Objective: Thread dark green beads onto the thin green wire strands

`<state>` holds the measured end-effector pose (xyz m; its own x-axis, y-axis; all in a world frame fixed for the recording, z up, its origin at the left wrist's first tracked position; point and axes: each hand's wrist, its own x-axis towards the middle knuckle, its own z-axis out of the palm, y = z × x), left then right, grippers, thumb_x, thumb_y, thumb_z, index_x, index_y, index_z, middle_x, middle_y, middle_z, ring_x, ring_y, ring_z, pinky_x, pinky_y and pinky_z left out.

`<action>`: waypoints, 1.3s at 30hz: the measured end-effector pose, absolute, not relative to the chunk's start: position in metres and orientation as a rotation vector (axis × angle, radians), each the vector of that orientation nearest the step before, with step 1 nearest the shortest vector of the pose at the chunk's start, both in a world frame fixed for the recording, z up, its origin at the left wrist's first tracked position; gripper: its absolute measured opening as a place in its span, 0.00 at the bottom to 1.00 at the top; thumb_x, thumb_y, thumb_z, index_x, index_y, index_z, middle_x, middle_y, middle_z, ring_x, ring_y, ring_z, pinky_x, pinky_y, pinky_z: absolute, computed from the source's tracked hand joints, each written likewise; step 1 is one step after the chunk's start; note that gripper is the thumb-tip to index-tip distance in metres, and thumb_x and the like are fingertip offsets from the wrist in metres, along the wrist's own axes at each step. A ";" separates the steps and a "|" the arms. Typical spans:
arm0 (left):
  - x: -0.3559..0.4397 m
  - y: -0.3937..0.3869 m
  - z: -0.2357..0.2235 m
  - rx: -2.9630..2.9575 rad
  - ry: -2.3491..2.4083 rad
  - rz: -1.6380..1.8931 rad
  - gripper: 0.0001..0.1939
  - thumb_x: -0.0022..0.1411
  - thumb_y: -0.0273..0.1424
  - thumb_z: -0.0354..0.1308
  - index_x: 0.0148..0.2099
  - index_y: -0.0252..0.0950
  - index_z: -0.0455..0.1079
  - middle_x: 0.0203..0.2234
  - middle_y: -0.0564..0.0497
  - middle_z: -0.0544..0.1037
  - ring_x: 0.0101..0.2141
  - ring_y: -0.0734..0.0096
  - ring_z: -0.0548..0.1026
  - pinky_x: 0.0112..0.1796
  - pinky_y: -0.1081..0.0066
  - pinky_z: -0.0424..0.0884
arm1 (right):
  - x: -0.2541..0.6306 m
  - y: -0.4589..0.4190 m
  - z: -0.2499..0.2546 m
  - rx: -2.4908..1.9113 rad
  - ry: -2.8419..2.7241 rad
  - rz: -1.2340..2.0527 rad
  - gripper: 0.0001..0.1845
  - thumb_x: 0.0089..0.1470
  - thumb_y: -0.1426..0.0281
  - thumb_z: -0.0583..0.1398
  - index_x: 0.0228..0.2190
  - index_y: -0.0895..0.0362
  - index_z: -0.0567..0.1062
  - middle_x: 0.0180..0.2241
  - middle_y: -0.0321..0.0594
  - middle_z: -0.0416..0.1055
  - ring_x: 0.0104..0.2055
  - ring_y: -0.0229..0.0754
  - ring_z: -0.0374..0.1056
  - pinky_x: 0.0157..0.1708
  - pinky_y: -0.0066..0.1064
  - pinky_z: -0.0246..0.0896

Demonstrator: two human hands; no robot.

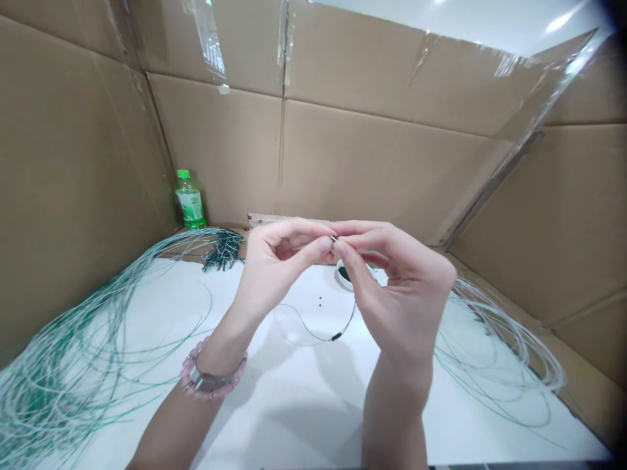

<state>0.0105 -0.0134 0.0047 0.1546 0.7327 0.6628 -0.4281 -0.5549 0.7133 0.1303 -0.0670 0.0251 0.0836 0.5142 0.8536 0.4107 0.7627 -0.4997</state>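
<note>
My left hand and my right hand meet in the middle, raised above the white tabletop. Both pinch, thumb against forefinger, at a tiny dark piece with a pale end; the fingertips cover most of it. Below my hands hangs a thin wire, curving between them, with a short black sleeve on it. Its ends go out of sight behind my hands. Partly behind my right hand stands a white bowl holding small dark pieces. Two black specks lie on the table.
A large bundle of green and white wires spreads along the left, its dark ends bunched at the back. More coiled wires lie at the right. A green bottle stands in the back left corner. Cardboard walls enclose the tabletop.
</note>
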 end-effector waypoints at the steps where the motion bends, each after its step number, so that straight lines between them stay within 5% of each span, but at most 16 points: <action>1: 0.010 -0.013 0.005 1.505 0.320 1.573 0.04 0.53 0.26 0.64 0.34 0.37 0.77 0.25 0.54 0.79 0.27 0.78 0.77 0.29 0.80 0.76 | 0.130 -0.066 0.025 -0.775 -1.537 0.085 0.07 0.49 0.82 0.61 0.27 0.59 0.76 0.32 0.37 0.76 0.36 0.35 0.72 0.32 0.24 0.73; 39: 0.006 -0.021 0.009 1.892 0.386 1.771 0.04 0.54 0.24 0.62 0.34 0.38 0.76 0.31 0.52 0.79 0.30 0.75 0.77 0.30 0.76 0.75 | 0.134 -0.076 0.026 -0.877 -1.538 0.064 0.11 0.45 0.82 0.60 0.26 0.53 0.75 0.31 0.35 0.75 0.35 0.39 0.73 0.35 0.32 0.74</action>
<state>0.0060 -0.0215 0.0089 0.1063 0.5350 0.8382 -0.1382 -0.8268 0.5452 0.1343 -0.0760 0.0264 0.0942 0.5508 0.8293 0.4806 0.7044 -0.5224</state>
